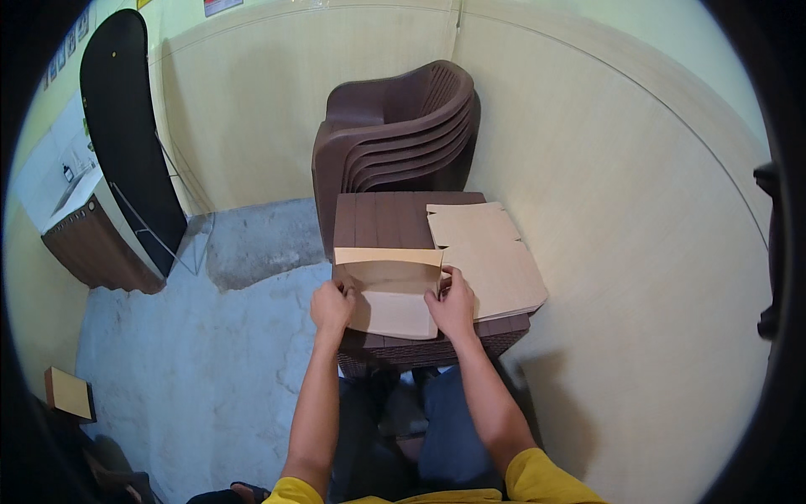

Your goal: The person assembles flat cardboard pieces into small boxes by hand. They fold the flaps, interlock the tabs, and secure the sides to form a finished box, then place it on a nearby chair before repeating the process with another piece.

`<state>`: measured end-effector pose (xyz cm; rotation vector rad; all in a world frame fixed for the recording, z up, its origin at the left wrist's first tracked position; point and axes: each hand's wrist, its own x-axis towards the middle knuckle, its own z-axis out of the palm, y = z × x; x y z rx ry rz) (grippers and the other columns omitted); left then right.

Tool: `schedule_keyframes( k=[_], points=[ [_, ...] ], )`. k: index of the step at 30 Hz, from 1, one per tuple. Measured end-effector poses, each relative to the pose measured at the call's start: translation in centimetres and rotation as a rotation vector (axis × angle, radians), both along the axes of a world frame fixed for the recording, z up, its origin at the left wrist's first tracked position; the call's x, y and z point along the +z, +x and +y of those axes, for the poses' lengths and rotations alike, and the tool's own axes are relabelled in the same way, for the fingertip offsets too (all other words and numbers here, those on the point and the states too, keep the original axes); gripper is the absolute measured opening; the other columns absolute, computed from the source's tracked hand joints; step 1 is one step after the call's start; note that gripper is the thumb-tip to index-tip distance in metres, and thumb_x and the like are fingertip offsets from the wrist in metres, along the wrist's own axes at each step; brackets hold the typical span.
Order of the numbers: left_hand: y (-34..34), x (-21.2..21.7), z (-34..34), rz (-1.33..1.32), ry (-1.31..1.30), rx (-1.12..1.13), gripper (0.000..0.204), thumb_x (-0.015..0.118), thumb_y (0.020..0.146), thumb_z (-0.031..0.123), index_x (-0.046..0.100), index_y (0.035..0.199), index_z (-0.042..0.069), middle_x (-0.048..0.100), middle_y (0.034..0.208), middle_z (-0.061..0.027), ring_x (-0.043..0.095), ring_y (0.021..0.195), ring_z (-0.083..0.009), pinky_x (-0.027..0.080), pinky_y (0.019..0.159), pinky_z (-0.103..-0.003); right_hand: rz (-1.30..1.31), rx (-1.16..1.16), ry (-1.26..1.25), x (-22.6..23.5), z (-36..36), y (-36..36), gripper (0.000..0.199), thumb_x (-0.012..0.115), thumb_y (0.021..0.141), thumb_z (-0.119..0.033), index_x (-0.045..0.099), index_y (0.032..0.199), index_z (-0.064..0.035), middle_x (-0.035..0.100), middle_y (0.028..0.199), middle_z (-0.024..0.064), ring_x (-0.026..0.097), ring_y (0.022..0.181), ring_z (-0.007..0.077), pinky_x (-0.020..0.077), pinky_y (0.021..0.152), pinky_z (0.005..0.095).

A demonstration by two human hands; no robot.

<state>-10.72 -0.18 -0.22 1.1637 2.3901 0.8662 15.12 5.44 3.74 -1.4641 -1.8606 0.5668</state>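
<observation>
A partly folded brown cardboard box (393,312) rests on the brown slatted table (382,217) in front of me. Its far panel stands up, and the inside faces me. My left hand (333,306) pinches the box's left side with bent fingers. On the opposite side, my right hand (453,304) grips the right wall, thumb toward the inside and fingers around the outer face. Right beside that hand lies a small stack of flat, notched cardboard sheets (487,256), partly covered by the box and my hand.
Stacked brown plastic chairs (403,126) stand behind the table against the wall. A tall black board (126,126) leans at the far left near a sink counter (101,235). A small box-like object (70,393) is at the lower left. The wall (638,252) runs close on the right.
</observation>
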Motion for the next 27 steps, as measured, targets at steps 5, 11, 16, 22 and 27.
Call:
schedule_keyframes(
  k=[5, 11, 16, 22, 27],
  points=[
    [-2.2, 1.6, 4.9, -0.138, 0.007, 0.098, 0.042, 0.085, 0.088, 0.035, 0.084, 0.119, 0.007, 0.083, 0.117, -0.0216, 0.078, 0.114, -0.0436, 0.062, 0.097, -0.053, -0.024, 0.035, -0.048, 0.2, 7.4, -2.3, 0.062, 0.087, 0.084, -0.011, 0.064, 0.139, 0.0028, 0.080, 0.123, 0.0244, 0.080, 0.115, 0.0361, 0.0636, 0.097, 0.0454],
    [-4.7, 0.9, 13.1, -0.379, 0.442, -0.045, 0.070, 0.083, 0.095, 0.028, 0.057, 0.150, -0.005, 0.076, 0.135, -0.0258, 0.075, 0.128, -0.0369, 0.058, 0.109, -0.047, 0.060, 0.176, 0.020, 0.4, 14.5, -5.5, 0.073, 0.082, 0.091, -0.021, 0.055, 0.154, 0.0031, 0.072, 0.145, 0.0271, 0.072, 0.133, 0.0412, 0.0568, 0.114, 0.0473],
    [-5.4, -2.8, 16.6, -0.380, 0.601, -0.293, 0.064, 0.075, 0.104, 0.017, 0.048, 0.158, -0.004, 0.067, 0.151, -0.0267, 0.066, 0.142, -0.0398, 0.052, 0.120, -0.048, -0.143, 0.254, 0.047, -1.7, 17.7, -7.3, 0.075, 0.073, 0.099, -0.028, 0.047, 0.160, 0.0077, 0.043, 0.171, 0.0323, 0.044, 0.158, 0.0469, 0.0382, 0.132, 0.0489],
    [-6.0, -3.9, 18.8, -0.113, 0.573, -0.276, 0.069, 0.064, 0.113, 0.030, 0.039, 0.170, 0.001, 0.058, 0.164, -0.0261, 0.057, 0.152, -0.0422, 0.035, 0.132, -0.057, -0.152, 0.249, 0.018, -2.9, 19.8, -9.0, 0.080, 0.065, 0.110, -0.037, 0.036, 0.169, 0.0077, 0.027, 0.180, 0.0319, 0.032, 0.167, 0.0457, 0.0306, 0.136, 0.0473],
    [-6.4, -3.5, 19.6, -0.055, 0.427, -0.257, 0.077, 0.056, 0.116, 0.049, 0.035, 0.173, 0.002, 0.056, 0.167, -0.0239, 0.053, 0.154, -0.0444, 0.018, 0.137, -0.064, -0.136, 0.260, -0.009, -3.3, 21.7, -9.8, 0.082, 0.064, 0.111, -0.041, 0.033, 0.170, 0.0067, 0.026, 0.180, 0.0329, 0.031, 0.167, 0.0455, 0.0303, 0.137, 0.0476]
  ],
)
